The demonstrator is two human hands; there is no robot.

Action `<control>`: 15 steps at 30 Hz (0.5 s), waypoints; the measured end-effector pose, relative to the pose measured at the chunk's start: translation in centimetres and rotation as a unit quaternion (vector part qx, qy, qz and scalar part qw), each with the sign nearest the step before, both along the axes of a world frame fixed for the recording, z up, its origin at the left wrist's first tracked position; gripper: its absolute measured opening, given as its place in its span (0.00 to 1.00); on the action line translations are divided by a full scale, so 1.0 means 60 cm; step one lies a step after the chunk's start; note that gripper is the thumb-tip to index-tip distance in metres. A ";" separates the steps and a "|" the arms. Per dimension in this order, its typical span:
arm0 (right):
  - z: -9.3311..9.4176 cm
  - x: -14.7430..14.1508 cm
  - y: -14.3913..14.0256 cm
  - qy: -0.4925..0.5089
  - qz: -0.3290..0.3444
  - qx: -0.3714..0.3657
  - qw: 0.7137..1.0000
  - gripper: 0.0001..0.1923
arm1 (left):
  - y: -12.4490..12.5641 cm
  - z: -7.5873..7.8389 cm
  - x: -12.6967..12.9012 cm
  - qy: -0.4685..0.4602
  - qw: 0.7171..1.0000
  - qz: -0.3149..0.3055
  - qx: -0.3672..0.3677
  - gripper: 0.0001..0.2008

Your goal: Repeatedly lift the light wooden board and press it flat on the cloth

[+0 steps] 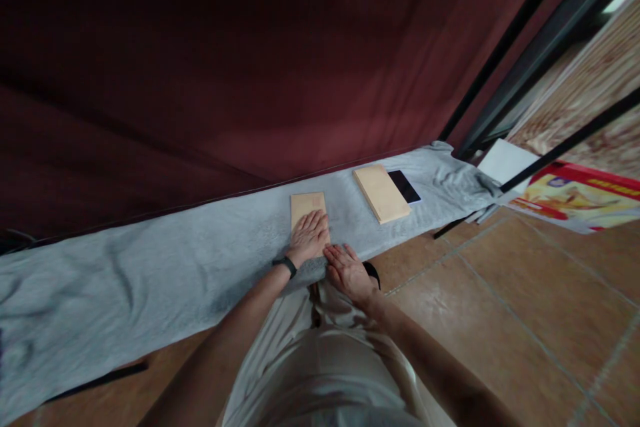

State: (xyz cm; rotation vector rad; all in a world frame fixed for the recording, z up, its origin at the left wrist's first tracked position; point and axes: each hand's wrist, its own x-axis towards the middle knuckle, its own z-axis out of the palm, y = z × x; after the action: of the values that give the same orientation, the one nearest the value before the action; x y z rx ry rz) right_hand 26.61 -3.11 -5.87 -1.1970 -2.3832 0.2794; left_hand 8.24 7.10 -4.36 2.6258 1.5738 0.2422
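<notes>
My left hand lies flat, palm down, on a small tan envelope or card that rests on a grey cloth spread over a long ledge. A black band circles that wrist. My right hand is open with fingers together, hovering at the cloth's near edge just right of the left hand, holding nothing. A second, thicker tan stack lies farther right on the cloth, with a dark phone beside it.
A dark red curtain hangs behind the ledge. Black metal bars stand at the right. A white sheet and a colourful printed poster lie on the brown tiled floor.
</notes>
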 end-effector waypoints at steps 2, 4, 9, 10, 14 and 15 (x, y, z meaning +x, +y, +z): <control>-0.001 -0.001 -0.001 0.003 -0.001 -0.001 1.000 0.26 | 0.016 0.000 -0.003 0.004 1.000 0.016 0.007 0.29; 0.000 -0.003 -0.001 0.005 -0.004 -0.002 1.000 0.26 | 0.033 -0.001 -0.005 0.004 0.999 0.028 0.014 0.30; 0.006 -0.006 -0.003 0.009 -0.013 -0.005 1.000 0.27 | 0.082 -0.003 -0.006 -0.002 0.999 0.049 0.002 0.30; 0.007 -0.006 -0.003 0.010 -0.014 -0.004 1.000 0.27 | 0.092 -0.003 -0.006 -0.004 0.999 0.053 -0.003 0.30; 0.009 -0.007 -0.004 0.013 -0.016 -0.003 1.000 0.27 | 0.120 -0.006 -0.002 -0.004 0.997 0.072 -0.021 0.30; 0.009 -0.007 -0.004 0.013 -0.017 -0.002 1.000 0.27 | 0.122 -0.007 -0.001 -0.003 0.997 0.074 -0.026 0.30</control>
State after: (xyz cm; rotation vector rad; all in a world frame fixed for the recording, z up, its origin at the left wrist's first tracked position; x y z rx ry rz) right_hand 26.19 -3.33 -5.32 -1.2263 -2.3399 0.2861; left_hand 8.15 14.42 -4.77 2.4696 1.7500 0.2136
